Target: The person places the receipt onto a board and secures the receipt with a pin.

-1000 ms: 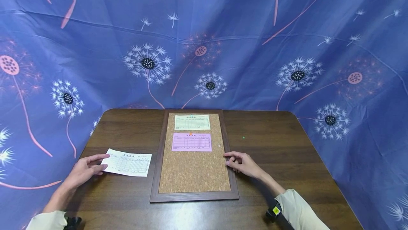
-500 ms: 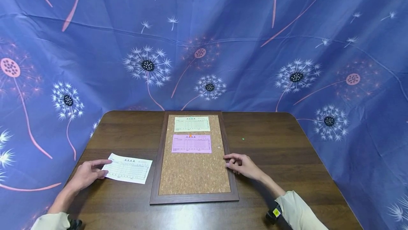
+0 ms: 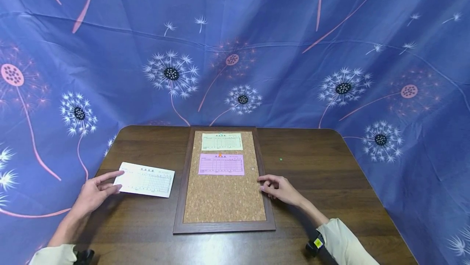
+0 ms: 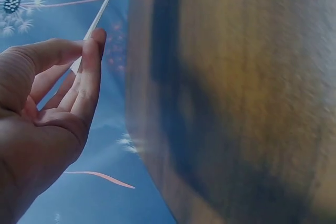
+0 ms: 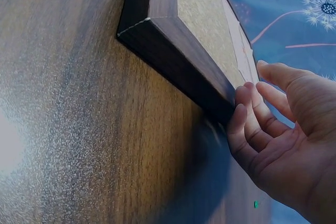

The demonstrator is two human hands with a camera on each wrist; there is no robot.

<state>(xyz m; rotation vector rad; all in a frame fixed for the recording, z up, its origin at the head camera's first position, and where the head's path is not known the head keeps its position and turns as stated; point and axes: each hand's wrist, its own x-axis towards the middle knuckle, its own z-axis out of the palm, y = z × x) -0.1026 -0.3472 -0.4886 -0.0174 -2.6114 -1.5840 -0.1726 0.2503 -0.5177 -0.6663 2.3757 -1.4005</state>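
At the left, my left hand pinches the left end of a white printed slip between thumb and fingers. In the left wrist view this slip appears nearly edge-on, apart from the tabletop. A corkboard in a dark wooden frame lies in the middle, bearing a pale green slip above a purple slip. My right hand rests at the frame's right side. Loosely bent, its fingers touch the frame's edge in the right wrist view.
An orange pushpin marks the purple slip's top, and a small pale pin sits on the cork. On the brown table to the right lies a tiny green object. A blue patterned cloth hangs behind.
The white slip dipped slightly toward me, then rose and moved away from me with my left hand. My right hand stays at the frame's edge.
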